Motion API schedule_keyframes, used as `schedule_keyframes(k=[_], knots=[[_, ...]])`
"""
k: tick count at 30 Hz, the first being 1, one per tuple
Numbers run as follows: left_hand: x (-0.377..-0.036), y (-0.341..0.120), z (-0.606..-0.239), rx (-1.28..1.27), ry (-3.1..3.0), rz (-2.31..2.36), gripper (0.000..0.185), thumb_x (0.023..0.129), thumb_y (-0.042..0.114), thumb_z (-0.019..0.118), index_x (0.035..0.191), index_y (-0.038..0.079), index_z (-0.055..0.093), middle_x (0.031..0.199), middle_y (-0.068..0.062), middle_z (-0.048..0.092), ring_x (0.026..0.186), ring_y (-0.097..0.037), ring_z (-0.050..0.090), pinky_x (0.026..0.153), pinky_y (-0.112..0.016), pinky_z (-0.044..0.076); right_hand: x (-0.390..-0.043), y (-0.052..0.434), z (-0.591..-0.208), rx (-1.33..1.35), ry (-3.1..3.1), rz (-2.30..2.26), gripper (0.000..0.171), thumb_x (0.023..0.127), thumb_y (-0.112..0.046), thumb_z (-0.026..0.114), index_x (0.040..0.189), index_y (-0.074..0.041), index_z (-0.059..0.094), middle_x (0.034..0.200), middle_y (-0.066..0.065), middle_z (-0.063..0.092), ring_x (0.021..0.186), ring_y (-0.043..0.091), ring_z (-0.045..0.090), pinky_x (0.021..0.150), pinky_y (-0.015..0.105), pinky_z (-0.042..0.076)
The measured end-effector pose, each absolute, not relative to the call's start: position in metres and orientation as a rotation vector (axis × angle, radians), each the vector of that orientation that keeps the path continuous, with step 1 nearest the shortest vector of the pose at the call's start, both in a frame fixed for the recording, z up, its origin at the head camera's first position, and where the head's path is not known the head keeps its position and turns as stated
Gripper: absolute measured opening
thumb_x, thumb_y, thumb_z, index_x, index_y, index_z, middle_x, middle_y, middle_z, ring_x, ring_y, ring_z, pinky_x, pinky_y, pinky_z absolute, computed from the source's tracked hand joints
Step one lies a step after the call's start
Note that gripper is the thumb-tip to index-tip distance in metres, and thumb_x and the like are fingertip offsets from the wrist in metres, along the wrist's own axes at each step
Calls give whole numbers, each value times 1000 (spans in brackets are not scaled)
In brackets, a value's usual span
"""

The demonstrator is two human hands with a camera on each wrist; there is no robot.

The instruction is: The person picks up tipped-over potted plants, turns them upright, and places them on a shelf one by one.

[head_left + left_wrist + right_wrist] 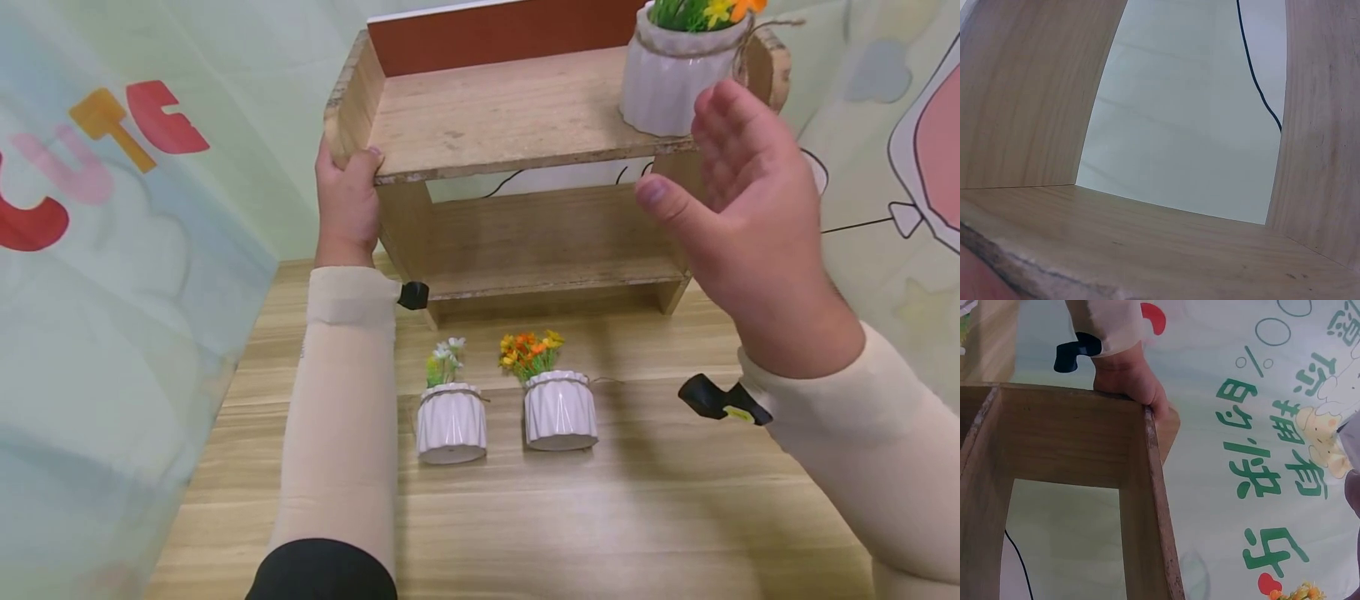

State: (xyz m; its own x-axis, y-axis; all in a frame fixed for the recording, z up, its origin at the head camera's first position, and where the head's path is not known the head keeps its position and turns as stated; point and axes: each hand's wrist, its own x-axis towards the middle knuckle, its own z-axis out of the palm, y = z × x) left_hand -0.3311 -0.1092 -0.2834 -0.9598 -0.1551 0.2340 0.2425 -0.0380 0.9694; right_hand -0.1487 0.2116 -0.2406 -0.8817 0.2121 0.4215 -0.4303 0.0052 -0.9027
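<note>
A wooden shelf (517, 108) with two boards stands at the back of the wood-grain surface. My left hand (347, 204) grips the left end of its top board, thumb over the front edge; the right wrist view also has this hand (1132, 378) on the shelf's corner. On the right end of the top board sits a white ribbed pot (660, 87) with yellow and orange artificial flowers and twine round its neck. My right hand (765, 208) is just in front of that pot, fingers extended and thumb apart, holding nothing. Whether it touches the pot I cannot tell.
Two more white pots lie in front of the shelf: one with white flowers (452, 425), one with orange flowers (561, 412). A printed curtain (135, 317) hangs at the left, another (885, 167) at the right. A reddish-brown panel (510, 37) backs the top board.
</note>
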Motion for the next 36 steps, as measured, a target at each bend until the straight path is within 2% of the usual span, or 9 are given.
schedule_keyframes(k=[7,19,36], knots=[[-331,-108,-283,-77,-1971,-2079,67,96,19,55,161,24,41,157,-1,47,140,-16,47,112,-22,39,-143,211,-244,203,-2044,1812,93,86,-13,85,164,-8,33,169,6,37,156,15,34,124,22,26],[-329,-107,-282,-81,-1988,-2064,67,97,20,55,162,24,40,157,-1,47,141,-16,46,112,-21,38,-138,209,-247,197,-2127,1742,93,89,-17,85,164,-8,32,169,6,37,156,16,35,124,22,27],[-328,-108,-282,-69,-1977,-2079,67,97,21,55,162,25,40,157,-1,46,140,-17,46,112,-24,38,-135,206,-258,253,-2075,1839,95,87,-16,88,163,-5,33,169,10,37,156,20,35,125,24,27]])
